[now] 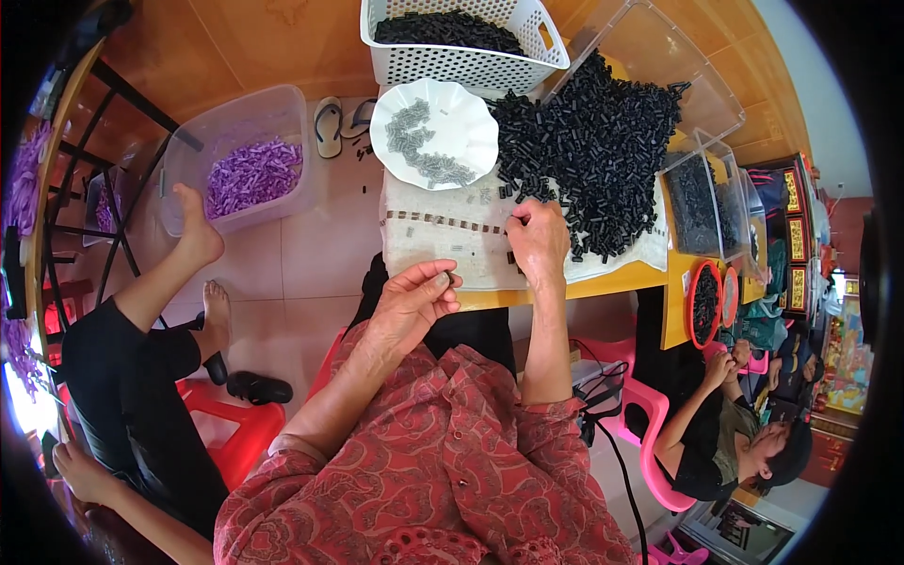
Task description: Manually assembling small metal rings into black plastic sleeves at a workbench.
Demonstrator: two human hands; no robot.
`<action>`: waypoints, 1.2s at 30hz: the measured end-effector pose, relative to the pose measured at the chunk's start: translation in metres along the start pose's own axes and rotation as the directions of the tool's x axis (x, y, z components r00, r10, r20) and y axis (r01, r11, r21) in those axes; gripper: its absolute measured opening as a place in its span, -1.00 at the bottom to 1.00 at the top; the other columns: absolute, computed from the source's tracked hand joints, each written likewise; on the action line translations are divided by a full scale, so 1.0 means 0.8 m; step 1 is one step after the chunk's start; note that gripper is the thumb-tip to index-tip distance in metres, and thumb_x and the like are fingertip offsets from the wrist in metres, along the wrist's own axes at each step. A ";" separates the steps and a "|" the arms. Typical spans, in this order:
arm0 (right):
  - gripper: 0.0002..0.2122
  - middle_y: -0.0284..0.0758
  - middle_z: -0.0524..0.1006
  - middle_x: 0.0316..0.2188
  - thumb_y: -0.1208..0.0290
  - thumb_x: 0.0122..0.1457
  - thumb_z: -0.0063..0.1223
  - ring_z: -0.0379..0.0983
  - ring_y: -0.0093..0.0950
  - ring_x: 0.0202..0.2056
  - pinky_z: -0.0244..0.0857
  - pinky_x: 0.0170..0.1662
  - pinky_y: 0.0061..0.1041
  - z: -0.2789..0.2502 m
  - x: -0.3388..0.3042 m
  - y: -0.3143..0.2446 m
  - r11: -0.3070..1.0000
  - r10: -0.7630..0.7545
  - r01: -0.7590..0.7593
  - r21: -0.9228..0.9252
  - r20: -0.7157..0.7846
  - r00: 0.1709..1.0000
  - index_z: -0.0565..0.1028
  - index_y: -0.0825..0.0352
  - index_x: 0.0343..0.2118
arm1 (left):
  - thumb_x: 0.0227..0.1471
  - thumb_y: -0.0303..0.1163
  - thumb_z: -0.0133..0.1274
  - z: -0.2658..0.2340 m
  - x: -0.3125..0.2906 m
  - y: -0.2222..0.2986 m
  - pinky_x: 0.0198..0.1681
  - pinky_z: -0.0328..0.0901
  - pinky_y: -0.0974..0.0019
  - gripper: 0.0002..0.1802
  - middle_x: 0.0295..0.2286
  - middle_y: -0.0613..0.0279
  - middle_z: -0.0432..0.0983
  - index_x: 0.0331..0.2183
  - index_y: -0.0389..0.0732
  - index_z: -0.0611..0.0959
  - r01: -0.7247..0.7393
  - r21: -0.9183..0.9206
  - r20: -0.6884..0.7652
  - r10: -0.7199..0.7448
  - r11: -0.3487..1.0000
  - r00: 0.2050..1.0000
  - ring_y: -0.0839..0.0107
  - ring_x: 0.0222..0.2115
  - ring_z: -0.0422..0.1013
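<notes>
My left hand [411, 303] is held over the near edge of the table, its thumb and fingertips pinched round a small dark piece [451, 279]. My right hand [539, 237] is closed in a pinch just above the pale cloth [443, 252], beside the near left side of a big heap of short black tubes [603, 151]. Its fingers hide whatever they grip. A scalloped white plate [480, 118] holds small clear pieces [414, 132]. A few more clear pieces lie on the cloth, around its dark checked stripe [443, 220].
Behind the plate stands a perforated white basket [461, 68] of black tubes. Clear bins [697, 202] and a red-rimmed basket [692, 306] sit to the right. On the floor is a clear tub [169, 188] of purple pieces. Two other people sit nearby, left and right.
</notes>
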State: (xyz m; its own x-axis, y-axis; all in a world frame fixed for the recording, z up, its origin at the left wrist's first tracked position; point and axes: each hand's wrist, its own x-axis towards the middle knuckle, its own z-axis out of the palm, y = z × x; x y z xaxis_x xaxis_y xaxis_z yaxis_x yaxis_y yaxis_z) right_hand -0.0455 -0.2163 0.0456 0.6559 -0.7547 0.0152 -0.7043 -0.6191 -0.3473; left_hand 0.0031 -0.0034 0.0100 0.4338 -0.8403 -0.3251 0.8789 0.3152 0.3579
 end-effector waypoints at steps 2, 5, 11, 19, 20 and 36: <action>-0.88 -0.15 0.45 -0.32 0.44 0.00 0.12 0.49 -0.16 -0.40 0.36 -0.33 -0.18 0.003 -0.004 0.001 0.999 -0.032 0.032 0.039 -0.012 0.999 0.55 0.32 -0.39 | 0.14 -0.50 0.02 -0.002 0.001 0.000 -0.24 0.41 0.35 -0.71 -0.28 0.12 0.51 -0.08 -0.34 0.53 0.006 -0.018 -0.004 -0.007 1.000 1.000 0.49 -0.39 0.42; -0.90 -0.20 0.46 -0.36 0.51 0.00 0.14 0.48 -0.28 -0.49 0.37 -0.40 -0.33 0.004 -0.021 -0.002 0.955 -0.123 0.154 0.254 -0.132 0.984 0.53 0.34 -0.38 | 0.14 -0.50 0.02 -0.002 0.000 -0.001 -0.25 0.41 0.35 -0.71 -0.29 0.11 0.51 -0.08 -0.35 0.53 -0.003 -0.013 -0.005 0.003 1.000 1.000 0.49 -0.40 0.42; -0.90 -0.33 0.52 -0.47 0.63 0.09 0.10 0.42 -0.62 -0.52 0.30 -0.44 -0.65 0.017 -0.052 -0.001 0.700 -0.086 0.105 0.707 -0.063 0.994 0.51 0.39 -0.31 | 0.14 -0.51 0.02 -0.001 0.000 -0.002 -0.25 0.41 0.35 -0.71 -0.29 0.11 0.51 -0.08 -0.35 0.53 -0.008 -0.021 0.002 0.008 1.000 1.000 0.48 -0.40 0.43; -0.90 -0.39 0.54 -0.40 0.64 0.13 0.08 0.45 -0.68 -0.44 0.34 -0.36 -0.70 -0.008 -0.096 -0.022 0.500 -0.100 -0.024 0.866 0.086 0.991 0.50 0.45 -0.27 | 0.14 -0.50 0.02 -0.004 0.002 -0.004 -0.26 0.39 0.36 -0.71 -0.30 0.15 0.52 -0.07 -0.31 0.54 -0.027 -0.036 -0.009 0.026 0.999 1.000 0.51 -0.41 0.42; -0.90 -0.39 0.54 -0.40 0.64 0.13 0.08 0.45 -0.68 -0.44 0.34 -0.36 -0.70 -0.011 -0.100 -0.027 0.498 -0.101 -0.027 0.867 0.089 0.991 0.50 0.45 -0.27 | 0.14 -0.49 0.02 -0.004 0.002 -0.004 -0.26 0.39 0.36 -0.71 -0.30 0.15 0.52 -0.07 -0.30 0.54 -0.029 -0.046 -0.005 0.029 0.999 1.000 0.52 -0.41 0.42; -0.87 -0.35 0.58 -0.43 0.65 0.08 0.16 0.50 -0.65 -0.41 0.37 -0.37 -0.70 -0.013 -0.130 -0.033 0.405 -0.143 -0.079 0.911 0.149 0.979 0.52 0.45 -0.29 | 0.13 -0.48 0.04 -0.004 0.001 -0.008 -0.24 0.41 0.35 -0.71 -0.24 0.15 0.54 -0.07 -0.26 0.55 -0.062 -0.123 -0.015 0.061 0.990 0.998 0.53 -0.40 0.46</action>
State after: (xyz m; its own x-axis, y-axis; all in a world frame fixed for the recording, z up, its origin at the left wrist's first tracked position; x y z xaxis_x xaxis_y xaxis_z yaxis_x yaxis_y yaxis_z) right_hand -0.0980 -0.1235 0.0633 0.7827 -0.6179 -0.0749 -0.0899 0.0068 -0.9959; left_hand -0.0016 -0.0049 0.0042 0.4893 -0.8131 -0.3154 0.8680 0.4187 0.2670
